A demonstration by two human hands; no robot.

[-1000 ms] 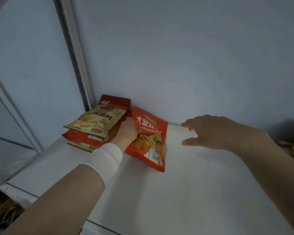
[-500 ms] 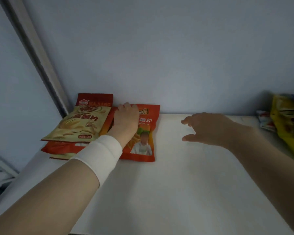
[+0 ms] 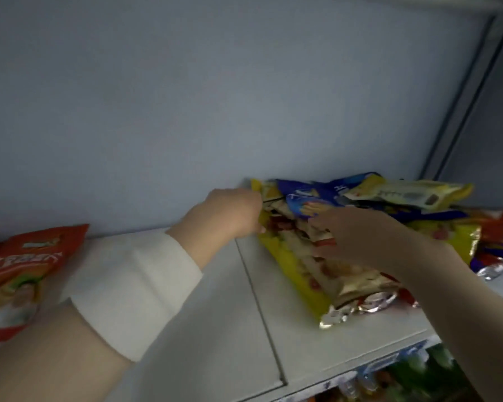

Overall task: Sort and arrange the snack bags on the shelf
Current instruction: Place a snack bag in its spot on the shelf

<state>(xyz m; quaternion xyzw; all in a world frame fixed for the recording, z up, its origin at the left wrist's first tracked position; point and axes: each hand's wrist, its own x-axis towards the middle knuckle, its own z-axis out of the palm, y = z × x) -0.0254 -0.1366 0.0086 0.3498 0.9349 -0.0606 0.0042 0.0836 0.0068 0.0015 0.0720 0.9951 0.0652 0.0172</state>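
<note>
Shelf surface (image 3: 230,320) is white and flat, with a seam (image 3: 259,300) running from the back to the front edge. A pale blue-grey back wall (image 3: 186,97) closes it behind, and an upright post (image 3: 459,111) stands at the right. Blurred goods (image 3: 404,372) show on a lower level at the bottom right. A red bag (image 3: 21,271) lies flat at the far left, well apart from the pile at the right. The yellow bag (image 3: 291,265) lies at the bottom of that pile. Its long axis runs from the back wall toward the front edge, crimped silver end forward. Blue bags (image 3: 311,198) and a pale bag (image 3: 404,194) lie on top. The left hand (image 3: 233,216), with a white cuff (image 3: 134,285) on its arm, curls its fingers on the yellow bag's far left edge. The right hand (image 3: 357,236) lies over the pile with its fingers reaching left. Whether it pinches anything cannot be told.
</note>
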